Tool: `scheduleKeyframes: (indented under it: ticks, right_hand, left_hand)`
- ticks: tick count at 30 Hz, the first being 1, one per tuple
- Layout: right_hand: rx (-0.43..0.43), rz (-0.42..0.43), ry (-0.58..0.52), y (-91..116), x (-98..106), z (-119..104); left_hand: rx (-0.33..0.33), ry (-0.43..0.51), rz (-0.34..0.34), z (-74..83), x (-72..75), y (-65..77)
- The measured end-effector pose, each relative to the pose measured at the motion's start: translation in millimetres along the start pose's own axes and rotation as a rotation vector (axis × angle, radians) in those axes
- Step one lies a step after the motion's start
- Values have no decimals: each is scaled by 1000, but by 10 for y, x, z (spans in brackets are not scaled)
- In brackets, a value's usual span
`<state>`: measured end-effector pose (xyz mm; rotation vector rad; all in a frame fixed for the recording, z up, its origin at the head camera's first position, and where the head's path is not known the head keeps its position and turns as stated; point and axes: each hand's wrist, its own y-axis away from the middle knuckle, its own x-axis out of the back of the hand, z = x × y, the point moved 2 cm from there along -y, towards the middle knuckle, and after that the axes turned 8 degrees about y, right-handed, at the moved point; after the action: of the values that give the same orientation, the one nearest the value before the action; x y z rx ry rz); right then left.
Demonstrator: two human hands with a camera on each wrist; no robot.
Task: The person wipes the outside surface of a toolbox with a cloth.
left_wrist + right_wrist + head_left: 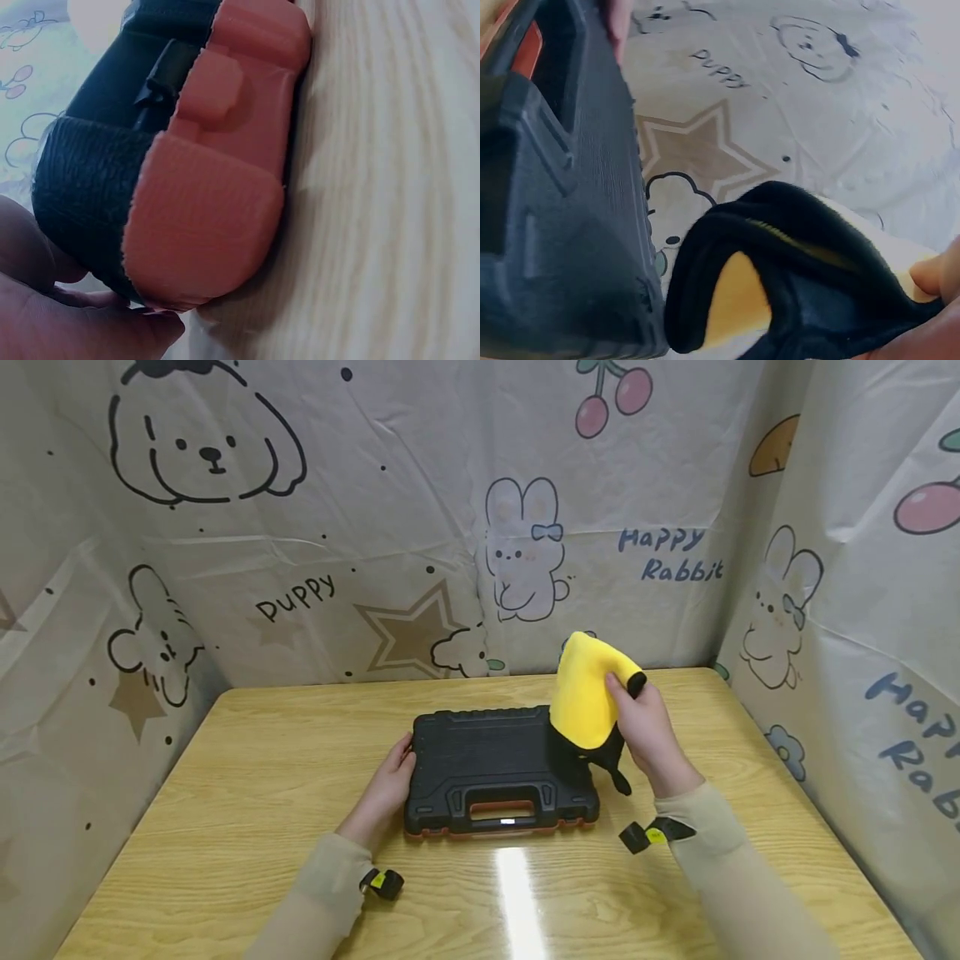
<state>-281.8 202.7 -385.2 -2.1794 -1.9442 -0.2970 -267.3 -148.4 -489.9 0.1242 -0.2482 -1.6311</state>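
A closed tool case (480, 747), black above and orange-red below, lies flat on the table with its handle towards me. My left hand (388, 785) holds the case's left edge; in the left wrist view its fingers (154, 334) lie at the corner, beside the latched front. My right hand (647, 731) grips a bunched yellow cloth (588, 693) with black edging, just above the case's right end. In the right wrist view, the cloth's black edge (795, 217) folds over close to the case's side. Part of the lid's right end is hidden behind the cloth.
The wood-grain table (300, 760) extends around the case. A white printed sheet (420, 527) hangs behind the table and along both sides. Small black cameras are strapped to both wrists, and a light reflection (517, 902) shows in front of the case.
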Motion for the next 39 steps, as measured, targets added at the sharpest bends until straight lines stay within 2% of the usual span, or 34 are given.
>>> scheduleKeyframes:
  ticks: [4,10,14,21,26,29,33,36,39]
  right_hand:
    - [81,-53,207,-84,-188,-151]
    - [283,-76,476,-188,-561,-356]
    - [364,-110,584,-255,-827,-462]
    - [389,-168,726,-446,-1139,-598]
    - [499,-209,831,-527,-1314,-690]
    - [593,-283,913,-483,-1467,-699]
    - [737,-369,1063,-323,-1693,-647]
    - [802,-436,1168,-179,-1842,-588]
    - [817,-508,1244,-52,-1963,-524]
  left_hand:
    - [-21,-20,0,-21,1,-6]
    - [-29,-58,10,-65,7,-23]
    - [-40,-69,22,-69,-1,-33]
    - [-60,-81,30,-37,-25,-12]
    - [-64,-90,30,-39,-27,-10]
    - [-69,-87,32,-45,-28,-12]
    - [-82,-101,47,-47,-25,-12]
    - [-82,-120,64,-40,-16,-8]
    - [-69,-119,71,-37,-10,4]
